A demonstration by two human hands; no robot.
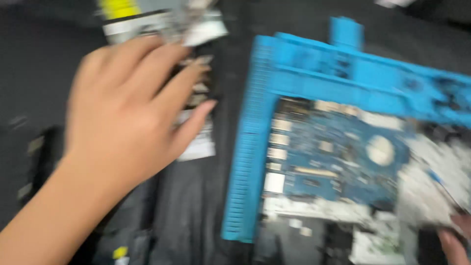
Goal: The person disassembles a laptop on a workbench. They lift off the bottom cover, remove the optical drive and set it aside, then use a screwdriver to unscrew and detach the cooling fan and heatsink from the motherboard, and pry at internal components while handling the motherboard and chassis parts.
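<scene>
- Head view: the left hand [122,113] is seen open, fingers spread over a blurred dark component with pale labels [196,122]; contact cannot be told
- A blue circuit board [333,157] is shown on a blue ridged mat [250,147], well apart
- The right hand [454,243] is cut off at the corner; its grip cannot be told

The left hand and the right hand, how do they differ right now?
The left hand is large in view, fingers spread over dark parts at the upper left; the right hand barely shows at the lower right corner, beside the blue circuit board. Whether either grips anything is unclear. Both are bare and blurred.
</scene>
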